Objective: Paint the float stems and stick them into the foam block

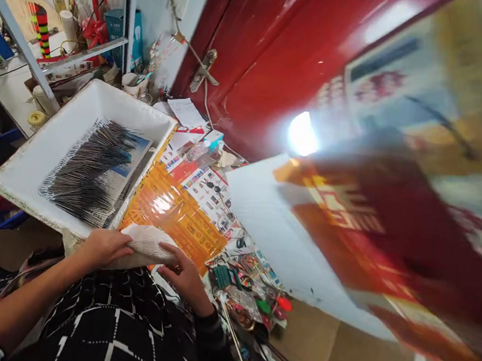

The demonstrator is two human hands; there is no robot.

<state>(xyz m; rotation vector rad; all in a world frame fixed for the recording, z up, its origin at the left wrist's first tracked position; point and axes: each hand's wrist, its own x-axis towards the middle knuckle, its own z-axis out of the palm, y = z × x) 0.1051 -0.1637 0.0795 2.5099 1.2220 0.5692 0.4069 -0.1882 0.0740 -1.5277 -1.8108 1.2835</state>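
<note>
A whitish cloth (149,242) with a faint fine pattern lies bunched in front of my body, at the near edge of the orange-taped table surface. My left hand (105,248) grips its left end, fingers curled over the top. At its right end, my right hand (186,277) holds it with bent fingers; the thumb side is partly hidden. Just left of the cloth stands a white foam box (29,170). Many thin dark sticks (87,169) with pale ends lie in rows inside it, on printed newspaper (129,169).
Small clutter, including green and red pieces (282,303), covers the table to my right. A white panel (270,226) with blurred printed sheets rises beyond it. A red door (257,58) stands behind. At upper left is a metal frame (131,18).
</note>
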